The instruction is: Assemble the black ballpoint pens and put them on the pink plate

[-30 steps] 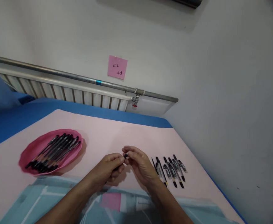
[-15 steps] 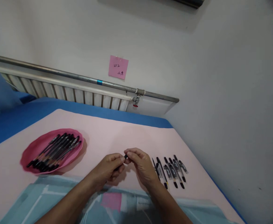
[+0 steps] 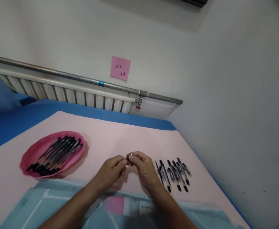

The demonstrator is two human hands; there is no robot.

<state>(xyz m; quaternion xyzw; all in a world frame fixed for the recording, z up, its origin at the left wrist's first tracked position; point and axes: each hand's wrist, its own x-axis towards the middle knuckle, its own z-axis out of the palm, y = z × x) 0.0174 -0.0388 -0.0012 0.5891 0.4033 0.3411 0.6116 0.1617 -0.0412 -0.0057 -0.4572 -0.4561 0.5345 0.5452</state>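
My left hand (image 3: 112,170) is closed, its thumb and forefinger pinching one side of a small black pen part (image 3: 127,158). From the other side my right hand (image 3: 143,167) pinches the same piece, fingertips almost touching those of the left. A small shiny bit shows above the right thumb. Most of the piece is covered by the fingers, so its full shape is hidden. To the right of my hands lie several black pens (image 3: 165,176) and loose clear pen caps (image 3: 171,175) with black ends, spread on the pink table top.
A pink scalloped dish (image 3: 26,159) on the left holds a pile of capped black pens (image 3: 58,156). The pink mat (image 3: 101,133) lies over a blue surface (image 3: 87,111). Behind are a radiator (image 3: 70,95) and a metal pipe (image 3: 77,77); a wall (image 3: 237,111) rises at right.
The fingers have shifted slightly around the black piece, and a shiny bit now shows by the right thumb. The pens and dish stay where they were.
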